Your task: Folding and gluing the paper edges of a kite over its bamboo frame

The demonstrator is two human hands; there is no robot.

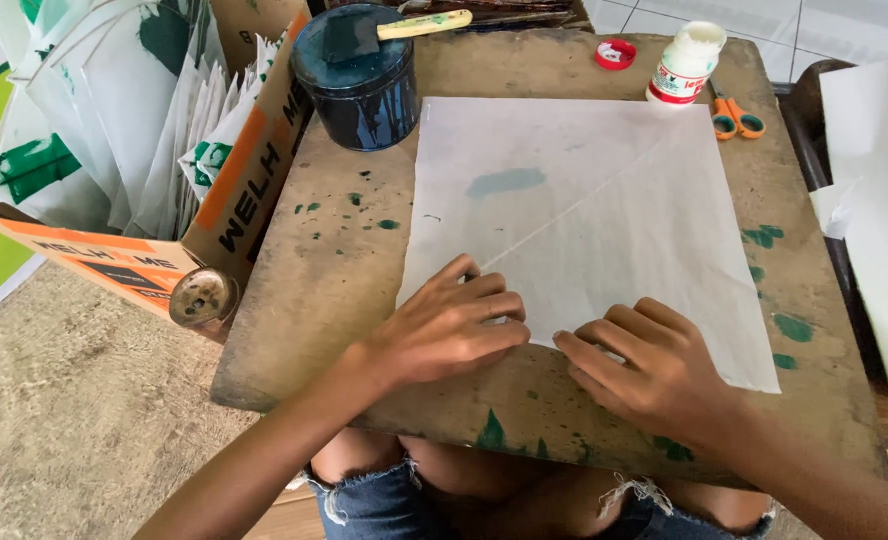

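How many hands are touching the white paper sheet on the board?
2. The left hand presses the sheet near its bottom edge; the right hand lies beside it on the same edge. No other hands are in view.

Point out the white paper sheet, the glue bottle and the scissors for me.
White paper sheet (604, 190): head view, bare middle of the sheet.
Glue bottle (686, 66): head view, middle of its white body.
Scissors (737, 121): head view, orange handle loops.
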